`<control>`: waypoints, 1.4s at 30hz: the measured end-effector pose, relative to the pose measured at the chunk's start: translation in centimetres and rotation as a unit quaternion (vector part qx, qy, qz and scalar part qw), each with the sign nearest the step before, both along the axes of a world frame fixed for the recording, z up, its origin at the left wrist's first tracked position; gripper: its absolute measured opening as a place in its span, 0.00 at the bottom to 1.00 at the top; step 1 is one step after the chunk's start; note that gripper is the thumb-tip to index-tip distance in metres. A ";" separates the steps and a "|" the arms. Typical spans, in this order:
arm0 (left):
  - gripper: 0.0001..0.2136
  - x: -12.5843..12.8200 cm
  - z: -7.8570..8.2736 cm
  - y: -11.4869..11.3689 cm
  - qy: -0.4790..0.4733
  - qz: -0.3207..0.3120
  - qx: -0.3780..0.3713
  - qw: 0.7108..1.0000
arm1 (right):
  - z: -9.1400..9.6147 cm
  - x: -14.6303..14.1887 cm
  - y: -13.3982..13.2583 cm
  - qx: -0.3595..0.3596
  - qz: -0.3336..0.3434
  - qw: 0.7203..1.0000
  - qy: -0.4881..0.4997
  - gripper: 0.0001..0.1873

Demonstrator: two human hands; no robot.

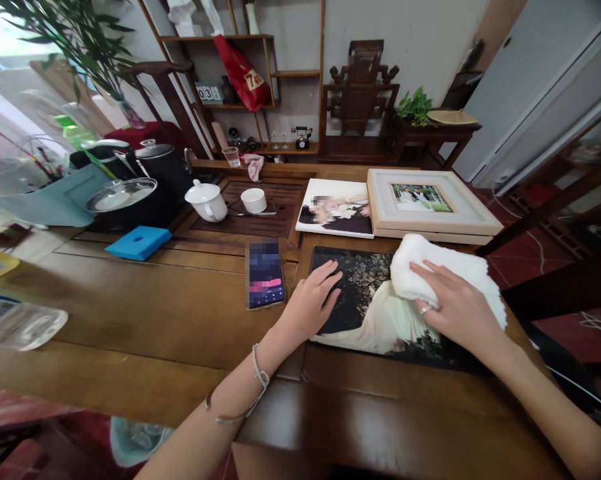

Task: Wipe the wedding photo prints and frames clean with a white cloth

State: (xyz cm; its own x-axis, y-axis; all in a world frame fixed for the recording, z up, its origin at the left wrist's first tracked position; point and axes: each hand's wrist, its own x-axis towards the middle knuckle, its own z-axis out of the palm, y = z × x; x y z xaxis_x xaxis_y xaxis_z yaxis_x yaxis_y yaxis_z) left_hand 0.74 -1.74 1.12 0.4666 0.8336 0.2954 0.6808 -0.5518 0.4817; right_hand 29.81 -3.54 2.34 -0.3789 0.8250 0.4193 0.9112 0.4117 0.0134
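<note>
A dark photo panel point(350, 303) showing a pale gown lies flat on the wooden table. My left hand point(313, 297) rests on its left edge, fingers stretched out and holding nothing. On the panel's right side, my right hand point(450, 300) has its fingers on a folded white towel point(460, 267), pressing it against the surface. The towel hides the panel's upper right part. A phone point(265, 273) with a lit screen lies just left of my left hand.
Behind the panel are a white photo board point(313, 197) and a framed photo point(430, 177). A lidded white cup point(206, 200) and a small white bowl point(253, 200) stand on the tea tray point(220, 230). Farther left are a blue block point(138, 243), a black pot point(163, 167) and a light-blue bin point(65, 200).
</note>
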 end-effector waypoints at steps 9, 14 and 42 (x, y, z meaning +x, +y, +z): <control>0.21 -0.4 -0.4 0.3 -0.015 -0.022 -0.006 1.000 | 1.0 -8.2 -7.9 -0.031 0.259 0.965 -0.039 0.34; 0.17 -0.3 -0.5 0.3 -0.023 -0.011 0.006 1.000 | 0.8 -5.8 -5.6 -0.014 0.199 0.980 -0.010 0.27; 0.23 -0.1 -0.5 0.0 -0.047 -0.024 0.006 0.999 | 3.2 -1.8 0.6 -0.184 -0.064 0.971 0.139 0.18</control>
